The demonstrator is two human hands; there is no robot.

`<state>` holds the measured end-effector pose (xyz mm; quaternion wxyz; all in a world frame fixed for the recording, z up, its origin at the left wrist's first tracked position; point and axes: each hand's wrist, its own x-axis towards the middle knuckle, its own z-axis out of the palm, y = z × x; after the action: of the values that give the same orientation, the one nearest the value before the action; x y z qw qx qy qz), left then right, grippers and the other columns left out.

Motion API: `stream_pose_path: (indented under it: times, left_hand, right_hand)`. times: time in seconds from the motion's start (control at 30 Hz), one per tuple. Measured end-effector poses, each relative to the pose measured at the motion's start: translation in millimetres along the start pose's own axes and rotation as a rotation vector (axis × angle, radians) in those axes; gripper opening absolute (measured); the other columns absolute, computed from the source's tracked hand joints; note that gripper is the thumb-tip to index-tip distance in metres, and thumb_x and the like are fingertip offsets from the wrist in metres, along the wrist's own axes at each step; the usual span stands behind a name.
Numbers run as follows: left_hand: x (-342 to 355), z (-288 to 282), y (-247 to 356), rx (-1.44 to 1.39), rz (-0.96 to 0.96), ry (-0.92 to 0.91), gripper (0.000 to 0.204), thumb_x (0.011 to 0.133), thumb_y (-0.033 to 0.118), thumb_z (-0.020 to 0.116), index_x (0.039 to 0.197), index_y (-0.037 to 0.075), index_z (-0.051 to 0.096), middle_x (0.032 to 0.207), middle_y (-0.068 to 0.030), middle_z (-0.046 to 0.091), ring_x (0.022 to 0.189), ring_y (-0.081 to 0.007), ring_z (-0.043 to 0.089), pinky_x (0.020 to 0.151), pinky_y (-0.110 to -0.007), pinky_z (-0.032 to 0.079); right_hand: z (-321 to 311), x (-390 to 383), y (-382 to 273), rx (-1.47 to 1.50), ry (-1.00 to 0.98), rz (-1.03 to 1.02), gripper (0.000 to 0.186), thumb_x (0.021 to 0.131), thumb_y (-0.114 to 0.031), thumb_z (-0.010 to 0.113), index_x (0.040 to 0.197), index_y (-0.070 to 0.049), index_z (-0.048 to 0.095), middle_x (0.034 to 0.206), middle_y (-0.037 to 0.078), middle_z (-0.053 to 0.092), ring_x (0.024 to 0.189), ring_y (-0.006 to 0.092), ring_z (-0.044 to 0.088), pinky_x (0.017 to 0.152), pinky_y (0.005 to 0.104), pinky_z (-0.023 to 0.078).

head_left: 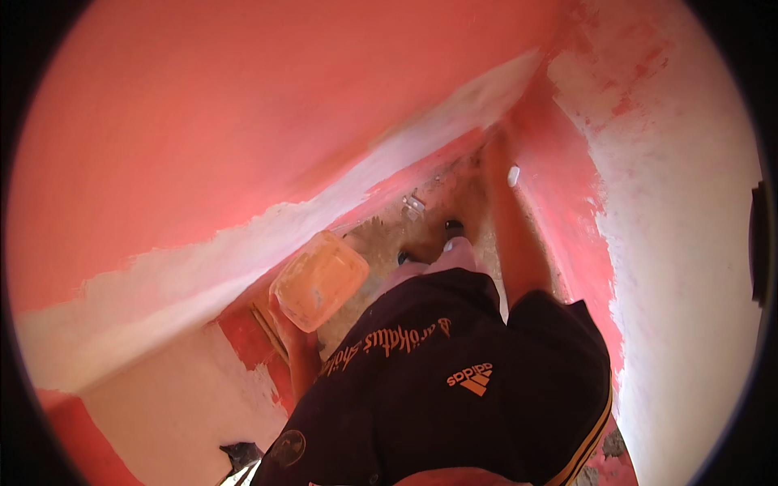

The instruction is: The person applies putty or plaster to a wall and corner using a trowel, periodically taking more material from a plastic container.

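Note:
My left hand is closed on the side of a squarish orange plastic tub, whose inside has pale smears. It is held beside the low part of the left wall, left of my body. My right arm stretches far forward to the corner where the two walls meet. Motion smears my right hand, so its fingers and anything in them cannot be made out. The hand is close to red paint at the foot of the wall.
Red paint with ragged edges partly covers the pale left wall and right wall. A small white object is by my right forearm. Scraps lie on the dirty floor ahead of my feet. A dark object is lower left.

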<state>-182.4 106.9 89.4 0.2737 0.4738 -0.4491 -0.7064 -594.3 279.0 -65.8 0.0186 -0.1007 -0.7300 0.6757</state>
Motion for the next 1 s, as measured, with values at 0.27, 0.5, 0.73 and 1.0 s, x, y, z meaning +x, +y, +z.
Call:
stream_pose_path:
  times: [0.27, 0.5, 0.73, 1.0]
  left_hand:
    - [16.2, -41.3, 24.4, 0.084, 0.072, -0.08, 0.056, 0.103, 0.046, 0.041, 0.138, 0.003, 0.05, 0.133, -0.0111, 0.059, 0.122, -0.0264, 0.058, 0.101, -0.04, 0.049]
    - [24.1, -74.7, 33.8, 0.031, 0.022, 0.034, 0.05, 0.103, 0.041, 0.045, 0.134, 0.002, 0.052, 0.125, -0.0111, 0.061, 0.114, -0.0226, 0.061, 0.093, -0.036, 0.053]
    - [13.8, -89.8, 58.7, 0.866, 0.317, -0.129, 0.034, 0.103, 0.022, 0.05, 0.128, -0.001, 0.056, 0.114, -0.0088, 0.064, 0.101, -0.0179, 0.062, 0.084, -0.031, 0.053]
    - [25.2, -94.0, 46.2, 0.253, 0.081, -0.085, 0.033, 0.102, 0.02, 0.052, 0.126, -0.002, 0.057, 0.112, -0.0075, 0.065, 0.099, -0.0158, 0.063, 0.081, -0.03, 0.053]
  right_hand:
    - [74.3, -103.1, 30.0, -0.141, -0.241, -0.098, 0.024, 0.099, -0.011, 0.055, 0.114, 0.001, 0.068, 0.089, 0.008, 0.064, 0.084, 0.0168, 0.06, 0.074, 0.0318, 0.049]
    - [18.2, -75.9, 49.2, -0.002, -0.124, -0.069, 0.018, 0.097, -0.013, 0.056, 0.11, -0.001, 0.061, 0.102, 0.008, 0.063, 0.089, 0.0163, 0.059, 0.075, 0.0332, 0.049]
    - [-13.0, 151.9, 4.2, 0.196, 0.197, -0.199, 0.022, 0.093, -0.006, 0.057, 0.107, 0.0, 0.074, 0.076, 0.004, 0.06, 0.068, 0.012, 0.055, 0.058, 0.0291, 0.045]
    - [63.1, -116.7, 32.5, -0.411, -0.044, -0.435, 0.019, 0.096, -0.021, 0.058, 0.107, -0.007, 0.064, 0.077, 0.007, 0.06, 0.079, 0.0166, 0.057, 0.078, 0.0354, 0.048]
